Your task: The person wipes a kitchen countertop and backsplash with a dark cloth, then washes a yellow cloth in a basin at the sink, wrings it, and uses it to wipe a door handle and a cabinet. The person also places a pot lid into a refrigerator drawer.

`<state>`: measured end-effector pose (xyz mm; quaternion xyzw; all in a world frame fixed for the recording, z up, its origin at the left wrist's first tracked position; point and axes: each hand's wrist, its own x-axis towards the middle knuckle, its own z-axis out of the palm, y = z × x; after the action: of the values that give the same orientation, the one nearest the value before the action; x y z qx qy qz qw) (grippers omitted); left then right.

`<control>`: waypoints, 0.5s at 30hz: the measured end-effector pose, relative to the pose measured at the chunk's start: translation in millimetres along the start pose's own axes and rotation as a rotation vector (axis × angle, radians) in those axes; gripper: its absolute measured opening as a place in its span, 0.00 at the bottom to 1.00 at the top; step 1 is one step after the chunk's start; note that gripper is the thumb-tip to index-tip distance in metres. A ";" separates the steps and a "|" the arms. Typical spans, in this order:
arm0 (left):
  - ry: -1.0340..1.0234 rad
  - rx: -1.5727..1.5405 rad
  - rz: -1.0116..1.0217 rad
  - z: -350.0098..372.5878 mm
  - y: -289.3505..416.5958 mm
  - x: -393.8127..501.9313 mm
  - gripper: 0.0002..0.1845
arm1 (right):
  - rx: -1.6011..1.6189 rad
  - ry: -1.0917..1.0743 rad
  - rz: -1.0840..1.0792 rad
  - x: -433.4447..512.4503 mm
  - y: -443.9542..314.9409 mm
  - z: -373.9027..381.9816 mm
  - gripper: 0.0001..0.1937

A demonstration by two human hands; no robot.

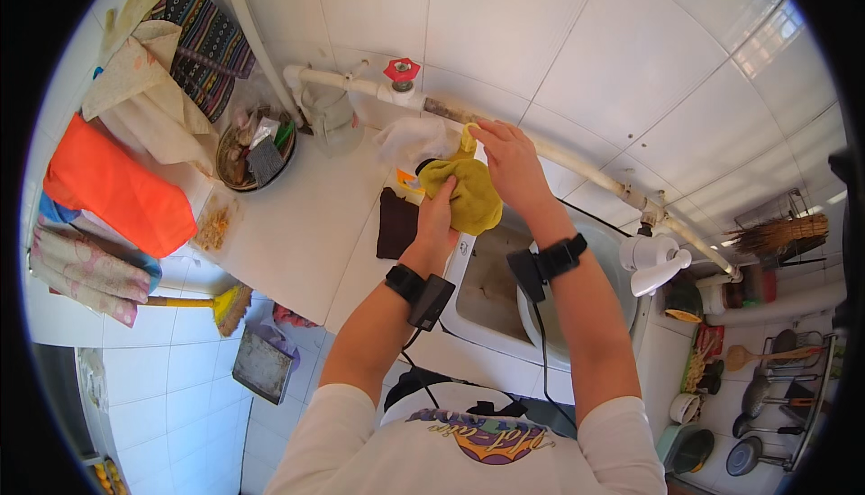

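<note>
A yellow-green cloth [473, 201] hangs bunched above the near left corner of the white sink [461, 262]. My left hand [438, 225] grips it from the left, with the thumb lying over its front. My right hand [510, 164] is at the upper right, its fingertips at a small yellow loop or strip [468, 137] above the cloth; whether they pinch it I cannot tell. Left of the cloth, a dark folded cloth [397, 225] lies on the white tiled counter. A whitish plastic bag [415, 140] is behind it. Inside the sink, a pale basin [574, 333] is partly hidden by my right forearm.
A water pipe with a red valve handle [402, 71] runs along the wall to a white tap [652, 262]. A glass pitcher [331, 120] and a bowl of scrubbers [255, 150] stand at the left rear. Cloths, one orange [118, 187], hang at far left; utensils hang at right.
</note>
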<state>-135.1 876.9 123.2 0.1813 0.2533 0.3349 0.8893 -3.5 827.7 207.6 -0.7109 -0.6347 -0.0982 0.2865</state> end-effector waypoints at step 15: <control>-0.022 -0.137 -0.043 -2.4 17.7 22.3 0.23 | 0.226 -0.024 0.074 2.1 23.9 35.0 0.18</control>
<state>-131.0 905.3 122.6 0.1184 0.2239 0.3302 0.9093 11.9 847.3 173.4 -0.6979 -0.6186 -0.0069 0.3609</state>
